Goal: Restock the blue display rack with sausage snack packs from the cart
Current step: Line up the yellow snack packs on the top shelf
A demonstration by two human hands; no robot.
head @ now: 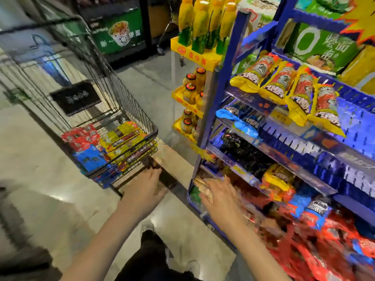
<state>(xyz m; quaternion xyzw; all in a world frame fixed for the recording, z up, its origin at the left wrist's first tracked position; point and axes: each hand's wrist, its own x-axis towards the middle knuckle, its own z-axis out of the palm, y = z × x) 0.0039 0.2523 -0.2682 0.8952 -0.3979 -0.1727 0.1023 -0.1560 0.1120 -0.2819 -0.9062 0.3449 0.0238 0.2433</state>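
The blue display rack (221, 82) fills the right side, its tiers holding yellow sausage packs (300, 92), blue packs (241, 118), black packs (245, 151) and red packs (334, 244) at the bottom. The wire cart (129, 118) stands at left with red, blue and yellow sausage packs (121, 138) in its near end. My left hand (146, 185) reaches toward the cart's lower front edge, fingers blurred and holding nothing I can see. My right hand (221, 195) is spread open over the lower rack tier, fingers straight, blurred by motion.
A yellow stand (192, 55) with yellow bottles and jars sits behind the rack's left post. A green noodle display (119, 35) stands farther back. The tiled floor runs between cart and rack, and my dark trouser leg and shoes show below my arms.
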